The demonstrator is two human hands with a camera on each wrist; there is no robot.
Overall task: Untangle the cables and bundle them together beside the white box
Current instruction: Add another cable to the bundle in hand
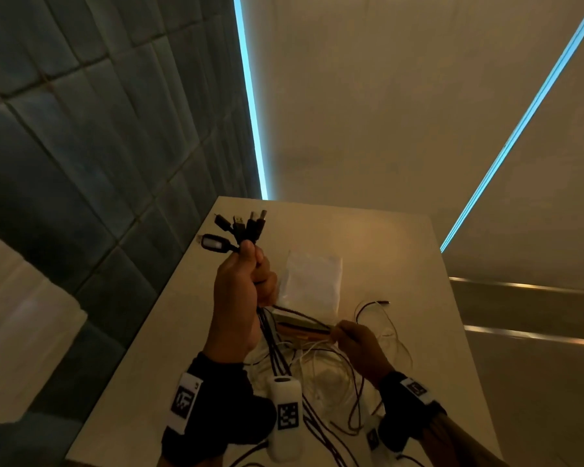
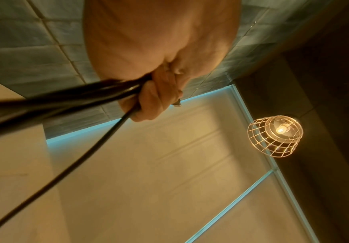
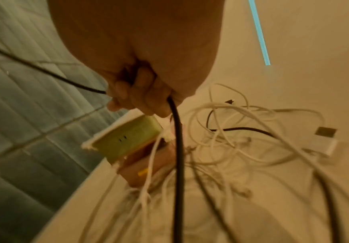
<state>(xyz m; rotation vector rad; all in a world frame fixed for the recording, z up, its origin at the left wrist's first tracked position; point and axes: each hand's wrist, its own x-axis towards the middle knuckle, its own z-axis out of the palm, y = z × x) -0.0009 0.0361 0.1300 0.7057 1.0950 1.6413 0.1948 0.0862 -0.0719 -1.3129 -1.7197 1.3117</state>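
Observation:
My left hand point(image 1: 246, 278) is raised above the table and grips a bundle of black cables point(image 1: 241, 227), whose plugs fan out above the fist. In the left wrist view the fingers point(image 2: 154, 98) curl round these black cables point(image 2: 75, 98). My right hand point(image 1: 351, 335) is lower and to the right, holding one black cable point(image 3: 177, 148) that runs down from its fist point(image 3: 140, 93). A small box point(image 1: 297, 323) lies between the hands, and looks pale green point(image 3: 127, 139) in this light. Tangled white cables point(image 1: 321, 362) lie in front of it.
A clear plastic bag point(image 1: 314, 281) lies behind the box. A loose dark cable end point(image 1: 381, 302) lies to the right, and a white USB plug point(image 3: 325, 141) lies on the table point(image 1: 402, 257). A tiled wall point(image 1: 81, 146) borders the table's left edge. A caged lamp point(image 2: 275, 136) hangs overhead.

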